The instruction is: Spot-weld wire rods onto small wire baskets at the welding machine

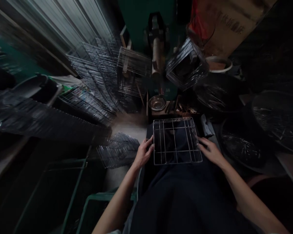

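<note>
A rectangular wire rack (175, 140) is held level above my lap, between my two hands. My left hand (144, 152) grips its left edge, with thumb and fingers at the side wires. On the opposite edge, my right hand (210, 150) has its fingers closed at the side wires. Beyond the rack stands a green machine (136, 19) with a metal arm (156, 55), and a small round metal dish (157, 103) sits at its base.
Stacked wire racks (97, 71) stand at the left, and more wire pieces (119, 150) lie beside my left hand. A wire frame (185, 65) is right of the machine. Dark tubs (244, 143) hold wire parts at the right. Green crates (100, 197) are lower left.
</note>
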A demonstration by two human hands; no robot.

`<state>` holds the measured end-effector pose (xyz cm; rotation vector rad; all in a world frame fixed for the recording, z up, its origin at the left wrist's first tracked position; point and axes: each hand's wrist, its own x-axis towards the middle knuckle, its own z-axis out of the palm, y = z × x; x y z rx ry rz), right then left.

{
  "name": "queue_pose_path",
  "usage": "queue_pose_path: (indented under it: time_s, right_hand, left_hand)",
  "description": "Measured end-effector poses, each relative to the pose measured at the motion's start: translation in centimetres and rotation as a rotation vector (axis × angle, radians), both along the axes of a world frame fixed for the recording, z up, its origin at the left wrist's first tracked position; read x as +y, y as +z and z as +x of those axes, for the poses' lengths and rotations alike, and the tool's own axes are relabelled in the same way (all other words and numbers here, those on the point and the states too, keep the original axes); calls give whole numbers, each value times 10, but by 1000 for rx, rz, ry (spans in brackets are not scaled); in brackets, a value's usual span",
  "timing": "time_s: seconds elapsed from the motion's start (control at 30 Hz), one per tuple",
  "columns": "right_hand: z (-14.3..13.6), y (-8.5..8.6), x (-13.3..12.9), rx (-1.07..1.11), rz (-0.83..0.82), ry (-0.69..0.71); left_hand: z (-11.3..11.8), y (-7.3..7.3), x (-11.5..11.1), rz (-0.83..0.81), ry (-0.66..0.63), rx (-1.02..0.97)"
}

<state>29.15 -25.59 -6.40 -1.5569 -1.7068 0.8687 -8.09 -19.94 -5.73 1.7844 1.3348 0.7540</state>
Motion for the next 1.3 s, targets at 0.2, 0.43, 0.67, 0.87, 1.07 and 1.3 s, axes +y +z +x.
queue_pose_path:
  time_s: [0.2, 0.43, 0.67, 0.87, 1.07, 1.3]
  right_hand:
    - [15, 16, -31, 25, -242, 219]
    - [5, 6, -31, -86, -165, 217]
    - [3, 6, -33, -7, -166, 169]
    - [-5, 1, -45, 77, -91, 135]
    - [-19, 9, -59, 15, -19, 126]
    - [-29, 16, -78, -125, 1, 83]
  left_hand:
    - [-22, 18, -10, -217, -347, 34]
    - [-6, 19, -8, -173, -325, 243]
    - [-21, 23, 1, -235, -371, 128]
    - [-19, 93, 57, -56, -243, 9]
    - [63, 154, 121, -61, -604, 94]
    - [110, 157, 136, -169, -813, 266]
